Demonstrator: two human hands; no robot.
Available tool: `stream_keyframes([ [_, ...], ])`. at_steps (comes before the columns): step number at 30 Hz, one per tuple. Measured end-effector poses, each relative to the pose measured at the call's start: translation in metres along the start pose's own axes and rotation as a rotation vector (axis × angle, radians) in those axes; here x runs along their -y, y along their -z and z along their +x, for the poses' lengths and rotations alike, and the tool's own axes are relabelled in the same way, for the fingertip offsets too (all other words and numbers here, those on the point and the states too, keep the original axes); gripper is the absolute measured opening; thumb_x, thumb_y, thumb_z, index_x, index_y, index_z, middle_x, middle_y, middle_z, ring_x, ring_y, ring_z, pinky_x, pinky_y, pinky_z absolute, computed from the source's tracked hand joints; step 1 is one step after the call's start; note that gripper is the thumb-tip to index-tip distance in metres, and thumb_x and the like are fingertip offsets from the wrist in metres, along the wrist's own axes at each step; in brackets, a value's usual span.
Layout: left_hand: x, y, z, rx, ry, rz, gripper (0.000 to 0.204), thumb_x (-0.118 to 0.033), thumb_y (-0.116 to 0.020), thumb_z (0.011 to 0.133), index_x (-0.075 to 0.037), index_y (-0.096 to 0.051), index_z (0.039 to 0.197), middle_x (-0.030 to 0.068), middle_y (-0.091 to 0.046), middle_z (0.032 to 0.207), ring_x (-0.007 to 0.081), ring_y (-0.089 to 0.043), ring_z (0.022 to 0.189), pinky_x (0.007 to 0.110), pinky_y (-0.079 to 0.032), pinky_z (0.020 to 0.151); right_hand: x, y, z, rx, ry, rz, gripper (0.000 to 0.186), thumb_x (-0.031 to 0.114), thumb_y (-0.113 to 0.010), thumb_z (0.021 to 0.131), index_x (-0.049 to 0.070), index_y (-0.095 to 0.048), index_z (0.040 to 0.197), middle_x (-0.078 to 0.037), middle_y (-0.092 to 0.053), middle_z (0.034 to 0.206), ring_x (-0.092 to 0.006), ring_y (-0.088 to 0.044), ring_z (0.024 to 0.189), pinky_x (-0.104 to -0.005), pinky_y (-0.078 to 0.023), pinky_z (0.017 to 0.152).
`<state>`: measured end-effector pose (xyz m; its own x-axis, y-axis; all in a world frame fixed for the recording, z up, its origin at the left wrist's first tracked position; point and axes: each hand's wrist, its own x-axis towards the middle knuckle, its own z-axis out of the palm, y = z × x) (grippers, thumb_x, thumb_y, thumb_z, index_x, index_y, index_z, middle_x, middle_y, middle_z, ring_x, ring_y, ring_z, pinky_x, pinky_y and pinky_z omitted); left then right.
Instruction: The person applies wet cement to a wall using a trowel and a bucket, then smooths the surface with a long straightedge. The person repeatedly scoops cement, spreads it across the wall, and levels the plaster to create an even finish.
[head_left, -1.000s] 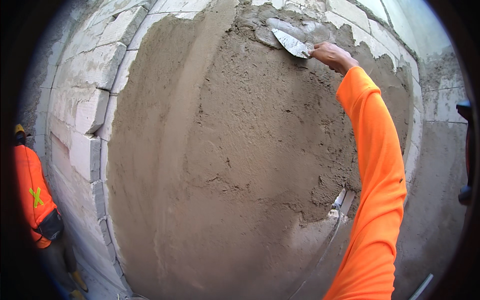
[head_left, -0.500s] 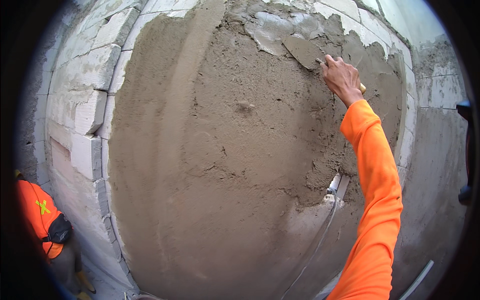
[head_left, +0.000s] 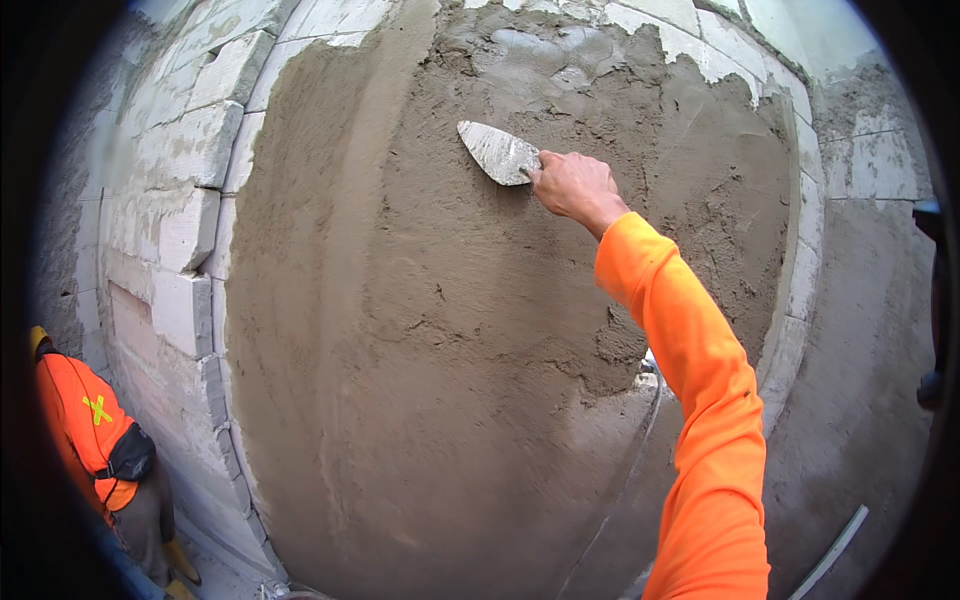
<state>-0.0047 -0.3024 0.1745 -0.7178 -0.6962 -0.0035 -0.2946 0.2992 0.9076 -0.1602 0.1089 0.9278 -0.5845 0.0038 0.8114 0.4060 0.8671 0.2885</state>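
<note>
The right hand (head_left: 578,187) has its fingers wrapped round the handle of a trowel (head_left: 498,155), gripping it firmly, with the thumb side toward the blade. The trowel is in the upper middle of the view, in front of the brown plaster (head_left: 450,270) spread over the wall. Its long axis runs from the grip out to the left and a little upward, so the tip lies farthest from the hand and points toward the smoother strip (head_left: 350,240) of plaster. The lumpy wet patch (head_left: 545,55) sits above the blade and slightly right, apart from it. The blade's pale, speckled face is turned to the viewer; whether its far side touches the plaster I cannot tell. The right hand alone is near; the left is out of view, so its grip cannot be told. Below the orange sleeve (head_left: 690,380), a thin cable (head_left: 637,460) hangs down the wall.
</note>
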Motion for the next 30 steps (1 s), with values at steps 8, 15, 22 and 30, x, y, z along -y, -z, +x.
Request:
stream_keyframes([
  [8, -0.035, 0.021, -0.016, 0.098, -0.027, -0.2, 0.032, -0.026, -0.085, 0.082, 0.001, -0.069, 0.085, 0.0082, -0.065, 0.076, 0.0241, -0.053, 0.07, 0.041, -0.045, 0.064, 0.104, -0.093, -0.323, 1.054, 0.867, 1.023, 0.034, 0.033, -0.064, 0.098, 0.005, -0.053, 0.113, -0.022, -0.067, 0.089, -0.0457, -0.067, 0.091, -0.056, -0.048, 0.08],
  [15, -0.083, 0.03, -0.041, 0.355, -0.202, -0.713, 0.038, -0.005, -0.072, 0.067, 0.007, -0.074, 0.103, 0.0031, -0.069, 0.085, 0.013, -0.061, 0.075, 0.03, -0.05, 0.07, 0.249, -0.167, -0.603, 0.775, 0.913, 0.679, 0.036, 0.015, -0.062, 0.094, 0.001, -0.059, 0.127, -0.019, -0.069, 0.092, -0.0365, -0.074, 0.084, -0.0483, -0.059, 0.07],
  [22, -0.097, 0.059, -0.047, 0.408, -0.124, -0.76, 0.042, 0.003, -0.068, 0.072, 0.006, -0.072, 0.113, -0.0025, -0.068, 0.095, 0.0052, -0.056, 0.079, 0.022, -0.046, 0.074, 0.244, -0.133, -0.604, 0.706, 1.113, 0.613, 0.031, 0.017, -0.06, 0.097, 0.006, -0.063, 0.126, -0.013, -0.074, 0.086, -0.0278, -0.076, 0.075, -0.0407, -0.06, 0.059],
  [30, -0.106, 0.06, -0.043, 0.483, -0.266, -0.749, 0.03, 0.006, -0.069, 0.072, 0.01, -0.072, 0.101, 0.0139, -0.069, 0.131, 0.0143, -0.063, 0.109, 0.028, -0.047, 0.097, 0.266, -0.114, -0.605, 0.802, 1.218, 0.478, 0.032, 0.017, -0.064, 0.094, 0.002, -0.057, 0.121, -0.011, -0.071, 0.093, -0.024, -0.075, 0.077, -0.0331, -0.059, 0.058],
])
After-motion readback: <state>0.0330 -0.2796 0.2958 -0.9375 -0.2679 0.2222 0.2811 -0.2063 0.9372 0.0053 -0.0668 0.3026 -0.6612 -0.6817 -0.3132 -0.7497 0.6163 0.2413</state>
